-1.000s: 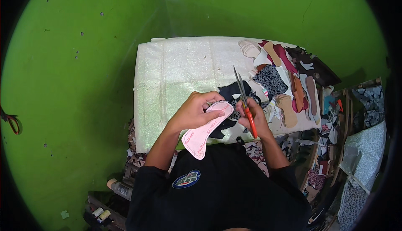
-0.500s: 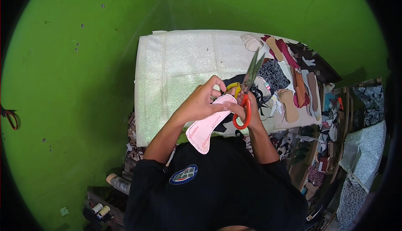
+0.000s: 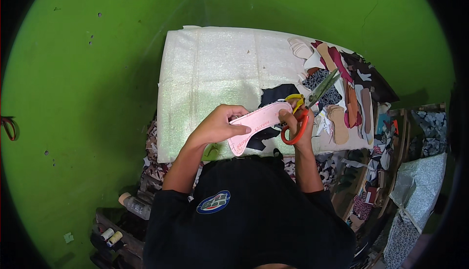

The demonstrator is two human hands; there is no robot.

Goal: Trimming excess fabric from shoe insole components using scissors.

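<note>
A pale pink insole with printed marks is stretched between my two hands above the table. My left hand grips its wider end, the thumb lying on top near the edge. At the narrower end, my right hand pinches the insole with its thumb. Hooked in that same hand are scissors with one red and one yellow handle loop, their blades pointing up and right, away from the insole. Dark fabric lies on the table beneath the insole and is partly hidden by it.
A whitish sheet covers the table. To the right lie tan insoles, a stack of cream pieces, maroon pieces and patterned scraps. Shelves stand farther right. Thread spools and a bottle are at lower left.
My left hand has shifted down to the wider end of the insole, which has turned closer to level. My right hand has moved right, and the scissors have tilted further rightward.
</note>
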